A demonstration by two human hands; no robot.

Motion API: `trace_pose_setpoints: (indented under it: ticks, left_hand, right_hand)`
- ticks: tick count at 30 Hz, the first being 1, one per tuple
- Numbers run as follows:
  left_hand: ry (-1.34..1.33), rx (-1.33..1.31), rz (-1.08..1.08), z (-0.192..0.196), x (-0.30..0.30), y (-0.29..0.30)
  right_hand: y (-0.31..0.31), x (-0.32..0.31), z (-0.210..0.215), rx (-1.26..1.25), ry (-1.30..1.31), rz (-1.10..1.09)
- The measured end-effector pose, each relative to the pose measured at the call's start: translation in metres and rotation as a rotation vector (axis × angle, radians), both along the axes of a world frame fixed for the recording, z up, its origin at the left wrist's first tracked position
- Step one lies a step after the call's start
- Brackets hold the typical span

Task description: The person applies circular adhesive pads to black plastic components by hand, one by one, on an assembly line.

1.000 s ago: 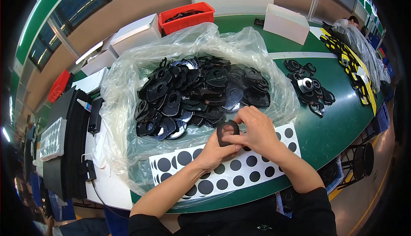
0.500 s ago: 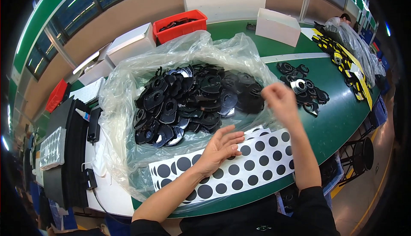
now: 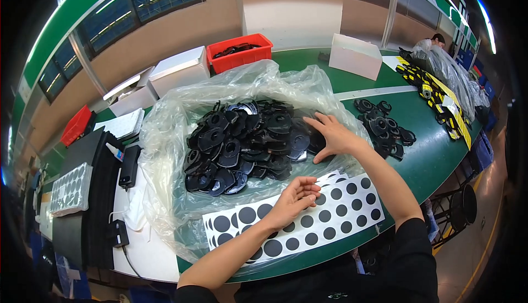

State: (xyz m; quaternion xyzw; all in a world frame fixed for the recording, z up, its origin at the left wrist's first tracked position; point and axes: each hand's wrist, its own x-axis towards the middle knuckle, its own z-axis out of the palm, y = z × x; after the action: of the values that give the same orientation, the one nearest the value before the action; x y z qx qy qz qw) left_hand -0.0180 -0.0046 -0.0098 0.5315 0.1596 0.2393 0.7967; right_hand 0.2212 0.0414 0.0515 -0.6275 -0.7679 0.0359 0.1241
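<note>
Black plastic parts [image 3: 250,141] heaped on clear bag [image 3: 165,132], mid-table; look light, stiff, slick, best pinched by rims. Right hand [image 3: 335,137] spread flat on pile's edge. Left hand [image 3: 296,199] loosely curled, empty, over dotted sticker sheet [image 3: 308,218].

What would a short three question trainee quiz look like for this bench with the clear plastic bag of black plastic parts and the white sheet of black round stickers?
1. True or false: the right hand rests on the heap of black plastic parts inside the clear plastic bag.
2. What lies under the left hand? A) the red plastic crate B) the white sheet of black round stickers C) the white cardboard box
3. Fill in: the smaller loose group of black parts lies on the ____ table, to the right of the bag.

Key: 1 true; 2 B; 3 green.
</note>
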Motion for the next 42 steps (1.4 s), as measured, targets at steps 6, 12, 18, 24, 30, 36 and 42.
trace_pose_setpoints:
  ticks: [6,12,18,24,30,36,42]
  left_hand:
    - [-0.026,0.014,-0.018,-0.006,0.004,0.001]
    - [-0.038,0.035,-0.024,-0.011,0.005,0.002]
    - [-0.031,0.028,-0.021,-0.011,0.005,0.002]
    - [-0.103,-0.114,0.054,-0.011,0.004,0.003]
    - [-0.222,-0.399,0.105,-0.013,0.0,0.011]
    - [-0.353,-0.354,0.278,-0.002,-0.006,0.018]
    - [-0.349,-0.349,0.75,0.026,-0.021,0.046]
  right_hand:
    - [0.026,0.011,0.011,-0.016,-0.257,0.07]
    - [0.028,-0.001,0.02,0.212,-0.246,0.066]
    - [0.036,-0.071,0.039,0.399,0.016,0.064]
    - [0.034,-0.16,0.005,0.503,-0.094,0.159]
    - [0.034,-0.176,-0.001,0.374,0.024,0.636]
    - [0.03,-0.152,0.006,0.216,0.43,0.744]
    - [0.039,-0.072,0.004,0.238,0.905,0.039]
